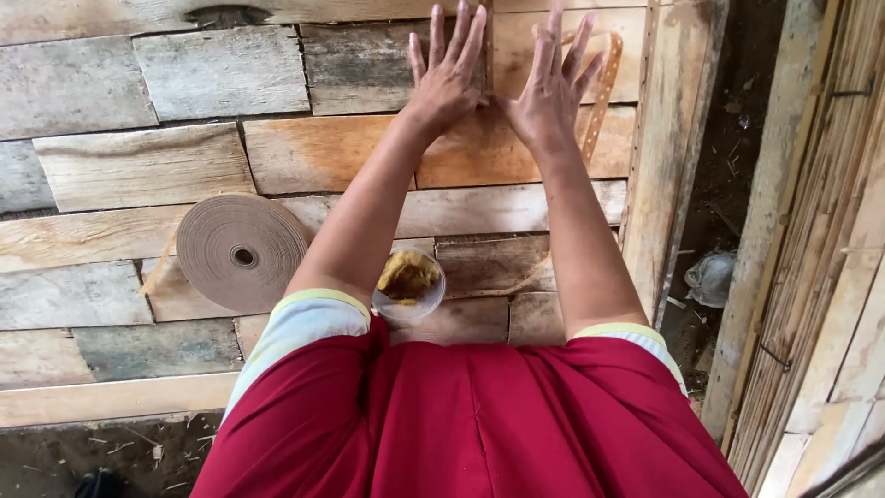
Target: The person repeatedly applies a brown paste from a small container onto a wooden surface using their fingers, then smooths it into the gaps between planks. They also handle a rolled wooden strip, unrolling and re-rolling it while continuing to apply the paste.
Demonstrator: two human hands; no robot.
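Hands, left (446,78) and right (551,92), press flat, fingers spread, smoothing perforated strip (601,88) near the surface's (138,166) far right edge; next calls for even pressure.

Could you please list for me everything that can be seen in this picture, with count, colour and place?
Wooden work surface: one, weathered grey and orange-brown planks, filling the left and middle of the view.
Roll of tape: one, tan-brown, lying flat on the planks left of the person's left arm.
Strip of tape: one, tan with small holes, on the planks just right of the right hand.
Clear cup: one, transparent with a yellow-brown substance inside, on the planks between the forearms.
Bamboo wall: one, pale brown slats, along the right edge.
Crumpled wrapper: one, greyish, on the dirt ground at the right.
Left hand: one, fingers spread, flat on the planks.
Right hand: one, fingers spread, flat on the planks.
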